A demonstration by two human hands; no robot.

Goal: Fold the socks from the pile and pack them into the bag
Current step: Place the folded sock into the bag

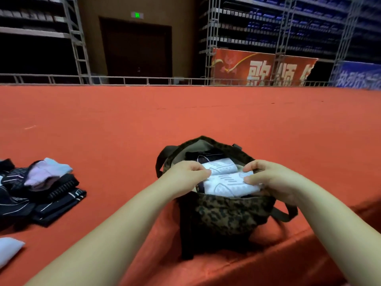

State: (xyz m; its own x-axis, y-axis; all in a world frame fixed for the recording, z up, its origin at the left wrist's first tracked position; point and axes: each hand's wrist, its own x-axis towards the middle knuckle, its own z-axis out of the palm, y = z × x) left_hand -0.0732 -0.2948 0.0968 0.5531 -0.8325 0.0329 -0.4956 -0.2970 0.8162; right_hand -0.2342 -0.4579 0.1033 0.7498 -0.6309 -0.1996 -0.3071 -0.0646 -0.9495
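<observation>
**Colours and patterns on the red cloth**

The tablecloth was plain orange-red. The bag wore a dark camouflage print of olive, brown and black, with olive-drab straps and a paler olive lining. The folded socks at its mouth were white, drawn with pale grey-blue lines; beneath them lay a black sock with thin light lines. The sock pile was mostly black with white stripes, topped by lilac and pale blue pieces. A separate white sock lay nearer. The banner was red with cream characters.
</observation>
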